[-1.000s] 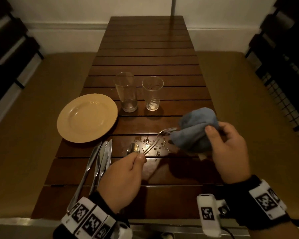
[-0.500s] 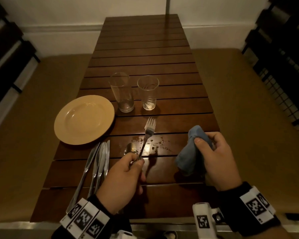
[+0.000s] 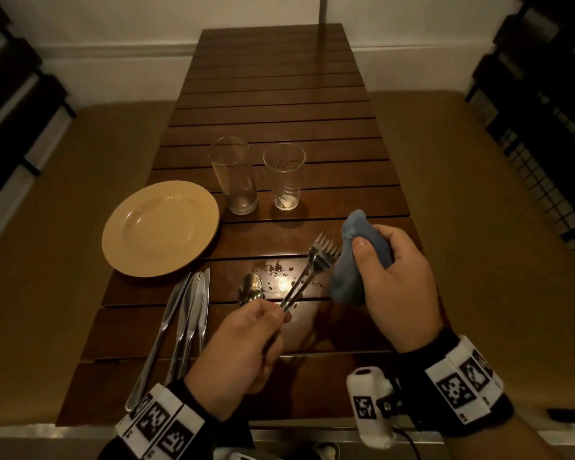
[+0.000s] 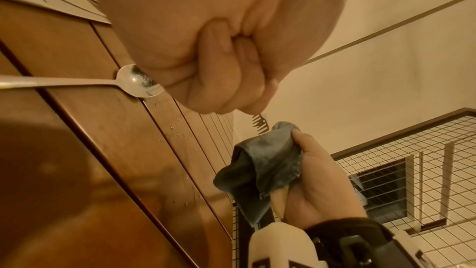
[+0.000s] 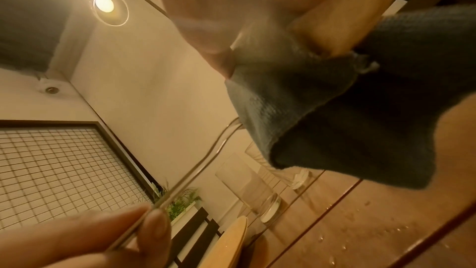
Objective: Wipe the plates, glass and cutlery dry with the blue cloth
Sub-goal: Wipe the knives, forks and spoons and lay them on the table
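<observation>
My left hand (image 3: 276,313) pinches the handles of two forks (image 3: 316,263) held together, tines up and tilted right. Their tines meet the left side of the bunched blue cloth (image 3: 349,263), which my right hand (image 3: 379,257) grips above the table. The left wrist view shows the fork tines (image 4: 260,124) just above the cloth (image 4: 262,162). In the right wrist view the cloth (image 5: 309,119) covers the fork heads, and only the thin handles (image 5: 206,162) show. A spoon (image 3: 250,292) lies under my left hand. A yellow plate (image 3: 160,227) and two glasses (image 3: 233,175) (image 3: 284,177) stand beyond.
Several knives (image 3: 186,320) lie side by side left of my left hand. Water drops (image 3: 273,270) dot the wooden slat table (image 3: 273,111) under the forks. Dark racks stand at both sides of the room.
One second ago the cloth covered the fork tines. Half a second ago my right hand had drawn it away and down. Now the cloth is back up against the tines.
</observation>
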Available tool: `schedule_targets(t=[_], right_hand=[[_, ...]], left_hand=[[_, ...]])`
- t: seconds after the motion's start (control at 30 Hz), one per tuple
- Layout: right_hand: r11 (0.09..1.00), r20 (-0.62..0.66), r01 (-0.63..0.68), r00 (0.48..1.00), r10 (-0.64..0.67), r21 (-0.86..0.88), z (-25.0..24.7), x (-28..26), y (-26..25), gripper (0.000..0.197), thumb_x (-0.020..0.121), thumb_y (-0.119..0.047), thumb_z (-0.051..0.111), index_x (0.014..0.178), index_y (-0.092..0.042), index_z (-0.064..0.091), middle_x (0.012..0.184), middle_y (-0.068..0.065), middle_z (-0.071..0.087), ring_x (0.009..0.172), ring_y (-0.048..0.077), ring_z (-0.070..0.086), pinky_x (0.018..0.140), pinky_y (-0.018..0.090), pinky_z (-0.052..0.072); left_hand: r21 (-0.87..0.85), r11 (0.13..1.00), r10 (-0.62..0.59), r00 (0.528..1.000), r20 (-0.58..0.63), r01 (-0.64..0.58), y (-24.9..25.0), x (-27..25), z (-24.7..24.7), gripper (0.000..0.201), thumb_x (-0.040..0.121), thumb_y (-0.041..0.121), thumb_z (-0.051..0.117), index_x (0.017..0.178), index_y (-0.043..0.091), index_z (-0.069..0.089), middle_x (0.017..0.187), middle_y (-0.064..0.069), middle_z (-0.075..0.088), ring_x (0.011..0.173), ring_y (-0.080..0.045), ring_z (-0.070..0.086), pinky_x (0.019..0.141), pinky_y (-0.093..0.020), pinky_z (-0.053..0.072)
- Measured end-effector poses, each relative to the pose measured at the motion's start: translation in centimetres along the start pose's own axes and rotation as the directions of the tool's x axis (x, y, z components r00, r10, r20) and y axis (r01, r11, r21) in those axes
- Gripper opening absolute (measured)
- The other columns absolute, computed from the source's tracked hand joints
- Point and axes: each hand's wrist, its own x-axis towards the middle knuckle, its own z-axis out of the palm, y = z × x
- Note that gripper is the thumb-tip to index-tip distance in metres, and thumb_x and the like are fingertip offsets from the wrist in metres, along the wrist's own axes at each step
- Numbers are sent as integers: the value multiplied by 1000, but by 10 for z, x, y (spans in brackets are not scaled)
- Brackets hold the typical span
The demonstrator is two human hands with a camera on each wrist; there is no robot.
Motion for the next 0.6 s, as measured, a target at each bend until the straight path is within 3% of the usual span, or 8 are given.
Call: schedule_targets(t=[0.1,0.2,0.27,0.33,0.43,0.5,0.57,0.6], right_hand=[[1000,5,26,1000,-26,-16,-1,2,-5,16,97,-30,57,111,-24,60,89,-15,65,81,-7,62,62,13,50],[959,33,226,974,-224,-172,2,-2,-10,15,95,-23,58,109,-23,63,97,-9,64,84,-2,59,72,10,44],[837,127,391,920,-371,-383,9,-9,-12,25,92,-25,54,113,-18,65,108,-1,61,91,7,58,77,20,41],[690,262,500,865,-429,-523,20,-20,-14,32,86,-28,49,111,-17,66,106,1,62,91,18,59,72,28,33],[582,456,639,768,-450,-503,37,-46,-17,27,85,-26,51,108,-21,65,101,-2,61,91,20,56,73,31,34],[533,516,698,715,-472,-478,38,-51,-15,27,87,-27,53,111,-22,65,101,-4,61,91,17,54,73,29,32],[496,520,707,707,-479,-505,33,-39,-12,27,83,-22,60,109,-21,66,97,-3,60,88,18,51,70,29,25],[498,488,679,734,-473,-539,30,-29,-11,26,81,-18,64,107,-20,67,94,-2,59,85,20,50,69,29,22]], left_hand=[[2,1000,15,1000,11,-15,0,-1,-1,21,102,28,46,94,10,52,52,-5,49,39,-15,29,42,-20,19],[0,999,36,999,23,-36,0,0,-1,24,101,30,48,92,8,52,50,-6,47,36,-14,27,40,-16,20],[19,999,44,998,33,-45,-1,0,1,25,101,29,48,93,7,57,48,-6,44,34,-14,26,38,-14,21],[40,998,48,998,31,-49,-2,1,4,31,102,28,46,89,6,63,47,-6,41,33,-14,26,37,-14,21],[12,1000,0,999,35,-1,-2,0,4,35,102,23,42,75,9,59,48,-4,38,37,-13,24,43,-18,16],[-25,999,-37,998,46,38,-3,-2,3,36,100,19,39,68,13,55,50,-3,34,39,-12,22,45,-21,14],[-41,999,-32,999,32,33,-6,-4,3,35,100,16,38,70,10,57,50,-3,32,37,-11,22,43,-17,16],[-41,999,-24,999,22,25,-8,-5,4,36,100,13,37,71,10,59,49,-3,31,35,-10,21,42,-16,16]])
